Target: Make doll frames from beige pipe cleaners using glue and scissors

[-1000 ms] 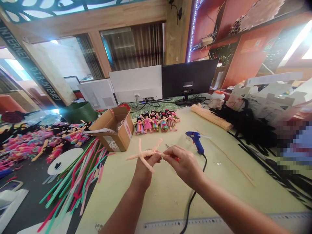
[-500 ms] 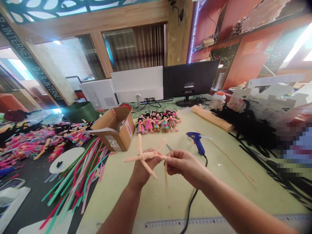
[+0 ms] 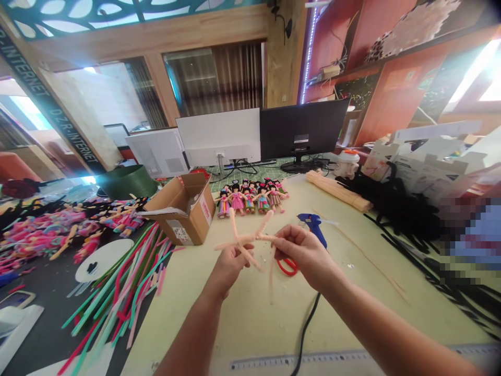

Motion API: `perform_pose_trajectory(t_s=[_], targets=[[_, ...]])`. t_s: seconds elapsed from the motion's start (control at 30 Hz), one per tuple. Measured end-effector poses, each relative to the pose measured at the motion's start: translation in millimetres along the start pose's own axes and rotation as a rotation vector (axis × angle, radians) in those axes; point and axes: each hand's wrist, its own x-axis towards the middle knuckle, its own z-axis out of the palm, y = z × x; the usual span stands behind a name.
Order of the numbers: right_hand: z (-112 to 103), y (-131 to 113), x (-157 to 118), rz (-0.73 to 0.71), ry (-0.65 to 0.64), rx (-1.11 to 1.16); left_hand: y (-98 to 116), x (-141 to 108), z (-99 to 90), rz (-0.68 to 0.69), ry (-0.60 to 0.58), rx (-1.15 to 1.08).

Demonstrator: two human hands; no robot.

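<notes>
Head view: the left hand [image 3: 228,270] and right hand [image 3: 302,251], both grips clamped on 1 peach pipe-cleaner figure [image 3: 247,239], hold it above the surface [image 3: 250,318], near the blue glue gun [image 3: 313,223].

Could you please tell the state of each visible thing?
Peach figure: held in both hands, limbs spread
Left hand: pinching one limb
Right hand: pinching one end
Cardboard box: open
Dolls: dressed, grouped together
Blue glue gun: lying, partly hidden
Red handle: partly hidden
Black monitor: turned away
</notes>
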Motion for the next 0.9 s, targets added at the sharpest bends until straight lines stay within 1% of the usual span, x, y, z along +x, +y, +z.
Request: perform_pose_trajectory(t_s=[0.07,0.13,0.2,0.23,0.3,0.43,0.53,0.63,0.7,0.77,0.9], targets=[[-6.1,-0.5,3.4,-0.144,0.087,-0.170,-1.6,1.9,-5.7,-0.039,-0.068,0.032],[-10.6,-0.3,3.7,-0.311,0.166,-0.401,0.3,-0.3,-8.2,-0.040,-0.160,0.042],[-12.1,0.4,1.5,-0.480,0.192,-0.621,3.8,-4.7,-5.4,-0.031,-0.237,0.003],[-11.7,1.1,0.0,-0.553,0.179,-0.704,5.3,-7.0,-2.1,-0.025,-0.260,-0.040],[-9.1,3.5,-2.8,-0.664,0.117,-0.798,7.1,-10.3,6.4,-0.024,-0.270,-0.184],[-3.8,12.8,-5.6,-0.790,0.018,-0.881,5.6,-11.9,19.2,-0.061,-0.303,-0.568],[-3.2,20.2,-6.8,-0.882,-0.020,-0.968,3.6,-12.5,20.4,-0.121,-0.319,-0.742],[-3.3,23.7,-8.1,-0.912,-0.058,-1.060,2.5,-13.3,20.2,-0.174,-0.279,-0.776],[-2.6,23.2,-8.8,-0.885,-0.086,-1.073,2.1,-13.2,21.3,-0.186,-0.243,-0.755],[-1.1,21.5,-9.2,-0.839,-0.102,-1.036,2.0,-12.5,22.7,-0.162,-0.220,-0.727],[2.3,17.5,-10.7,-0.708,-0.099,-0.872,3.0,-11.6,23.2,-0.048,-0.172,-0.632]])
